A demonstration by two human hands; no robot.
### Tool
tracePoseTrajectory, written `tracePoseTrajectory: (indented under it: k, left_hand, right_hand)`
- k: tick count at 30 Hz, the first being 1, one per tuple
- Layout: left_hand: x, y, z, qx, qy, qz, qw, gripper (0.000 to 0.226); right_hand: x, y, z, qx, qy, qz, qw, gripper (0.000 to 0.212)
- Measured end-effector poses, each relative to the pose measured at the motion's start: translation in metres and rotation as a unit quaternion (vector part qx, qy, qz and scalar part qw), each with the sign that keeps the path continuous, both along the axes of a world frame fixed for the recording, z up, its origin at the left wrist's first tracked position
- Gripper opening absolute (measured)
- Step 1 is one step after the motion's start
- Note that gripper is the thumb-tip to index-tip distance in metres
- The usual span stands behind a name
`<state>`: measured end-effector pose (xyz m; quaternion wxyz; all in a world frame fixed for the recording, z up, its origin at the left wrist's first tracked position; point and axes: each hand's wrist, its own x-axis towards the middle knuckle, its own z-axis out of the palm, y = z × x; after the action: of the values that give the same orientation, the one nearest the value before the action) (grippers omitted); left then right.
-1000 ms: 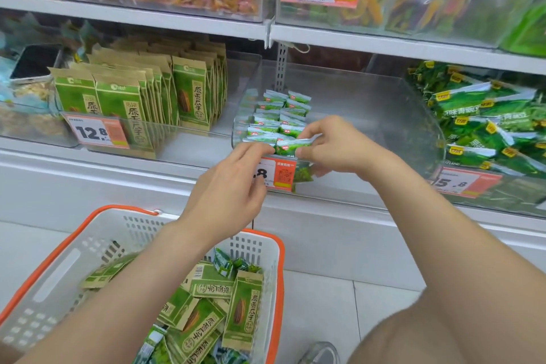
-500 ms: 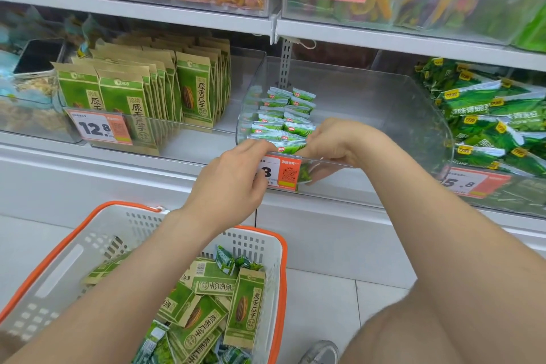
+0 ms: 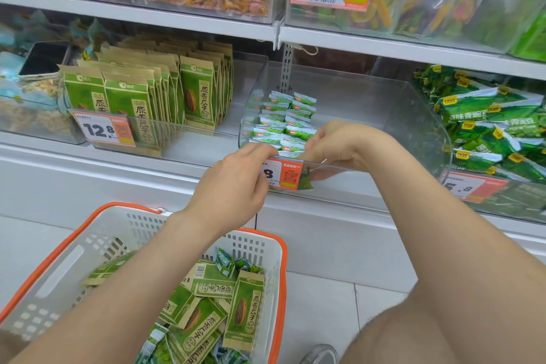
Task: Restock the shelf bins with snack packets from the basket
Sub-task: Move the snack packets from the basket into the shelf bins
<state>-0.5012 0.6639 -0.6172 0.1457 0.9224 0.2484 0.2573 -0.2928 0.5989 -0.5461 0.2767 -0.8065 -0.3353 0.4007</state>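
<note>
The small green packet [image 3: 291, 151] sat at the front of the double row of packets [image 3: 285, 115] along the left side of the clear bin [image 3: 384, 103], just behind the orange price tag [image 3: 282, 174]. The left hand [image 3: 236, 183] pinched its left end with curled fingers [image 3: 263, 154]. The right hand [image 3: 339, 148] curled over its right end, fingertips dipping inside the bin's front wall. To do this step well, I judged, the packet should be leaned against the one behind it, square with the row, and both ends let go together so it would not tip forward. At nine o'clock from the bin stood tall seed packs [image 3: 198, 97] in a neighbouring bin, and at three o'clock lay a heap of pea bags [image 3: 487, 127]. The basket [image 3: 59, 260], at seven o'clock on the pale tiled floor [image 3: 319, 304], held more seed packs and small packets. A white shelf [image 3: 177, 18] above carried further bins.
</note>
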Motion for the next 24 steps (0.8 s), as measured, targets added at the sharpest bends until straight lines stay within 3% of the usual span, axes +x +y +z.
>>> tracePoseTrajectory:
  k: [4, 10, 13, 15, 17, 19, 22, 24]
  left_hand:
    - [0.0, -0.003, 0.001, 0.046, 0.032, 0.022, 0.998, 0.044]
    - [0.003, -0.003, 0.001, 0.107, 0.04, 0.032, 0.993, 0.046]
    - [0.004, -0.003, 0.001, 0.161, 0.0, 0.061, 0.985, 0.037]
    - [0.003, -0.006, 0.004, 0.191, -0.02, 0.095, 0.977, 0.038]
    - [0.003, -0.007, 0.005, 0.202, 0.006, 0.116, 0.972, 0.051]
    - [0.003, -0.005, 0.0, 0.192, 0.048, 0.111, 0.974, 0.057]
    - [0.004, 0.001, -0.009, 0.134, 0.082, 0.078, 0.985, 0.052]
    - [0.004, 0.002, -0.013, 0.117, 0.09, 0.067, 0.987, 0.049]
  right_hand:
    - [0.005, -0.004, 0.005, 0.027, 0.042, -0.027, 0.998, 0.051]
    - [-0.002, 0.0, -0.007, -0.03, -0.053, 0.011, 0.998, 0.045]
    - [0.005, 0.003, 0.0, 0.025, -0.018, -0.073, 0.997, 0.053]
    - [0.012, 0.006, 0.002, 0.059, -0.09, -0.077, 0.991, 0.057]
    - [0.011, 0.011, 0.0, 0.087, -0.167, -0.02, 0.982, 0.071]
    - [0.0, 0.017, -0.008, 0.049, -0.146, 0.069, 0.986, 0.082]
    - [-0.015, 0.021, -0.013, -0.046, -0.101, 0.176, 0.978, 0.075]
    - [-0.011, 0.021, -0.013, -0.046, -0.092, 0.195, 0.975, 0.071]
